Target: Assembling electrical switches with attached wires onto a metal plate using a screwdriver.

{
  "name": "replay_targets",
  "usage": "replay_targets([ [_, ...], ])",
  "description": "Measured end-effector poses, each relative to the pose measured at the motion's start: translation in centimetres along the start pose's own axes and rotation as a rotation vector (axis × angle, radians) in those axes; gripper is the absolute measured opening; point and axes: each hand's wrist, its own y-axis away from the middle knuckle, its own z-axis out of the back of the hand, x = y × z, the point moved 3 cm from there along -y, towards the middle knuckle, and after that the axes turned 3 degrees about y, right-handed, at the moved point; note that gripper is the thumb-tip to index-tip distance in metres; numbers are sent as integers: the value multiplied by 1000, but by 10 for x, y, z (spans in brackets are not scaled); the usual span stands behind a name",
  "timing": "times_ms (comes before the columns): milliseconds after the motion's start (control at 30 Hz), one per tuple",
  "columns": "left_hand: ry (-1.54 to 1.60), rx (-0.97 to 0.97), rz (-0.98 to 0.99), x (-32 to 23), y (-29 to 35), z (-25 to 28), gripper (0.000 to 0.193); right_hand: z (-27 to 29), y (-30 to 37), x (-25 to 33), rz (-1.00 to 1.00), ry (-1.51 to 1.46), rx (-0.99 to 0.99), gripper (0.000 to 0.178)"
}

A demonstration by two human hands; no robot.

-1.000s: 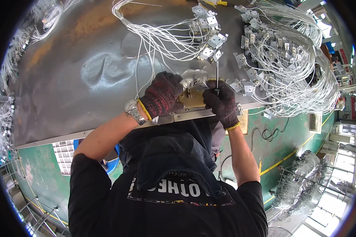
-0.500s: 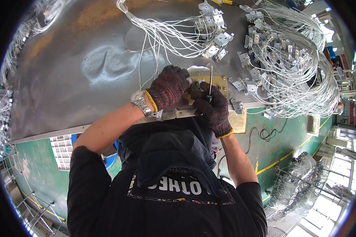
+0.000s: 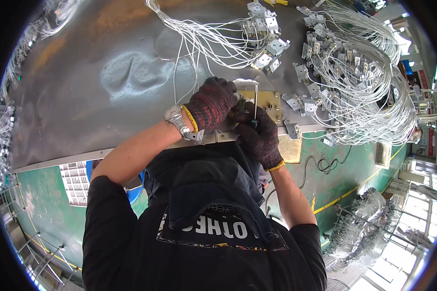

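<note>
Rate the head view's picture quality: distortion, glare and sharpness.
Head view: strong fisheye, the table edge bows and black corners ring the frame; daylight blows out the windows at lower right; a pale sheen lies on the metal tabletop; the gloved left hand and right hand are sharp.

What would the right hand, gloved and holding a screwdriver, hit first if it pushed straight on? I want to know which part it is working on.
Most likely the brass-coloured plate on the metal table: the right hand aims the screwdriver over it. Depth is unclear.
</note>
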Motion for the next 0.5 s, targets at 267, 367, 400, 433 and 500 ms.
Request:
replay_targets([
  [267,165,-144,-104,-2,-24,-24,46,19,4,11,-66,-7,136,58],
  [367,202,-164,-109,-7,-25,-23,43,33,21,20,-313,102,144,63],
  [400,232,-218,-124,-9,-25,-23,43,43,26,16,-238,119,129,64],
  [433,235,-216,-128,-10,-26,-24,43,51,30,15,-163,135,113,66],
  [500,195,-228,-62,-10,-24,-28,43,63,31,17,-146,230,99,69],
])
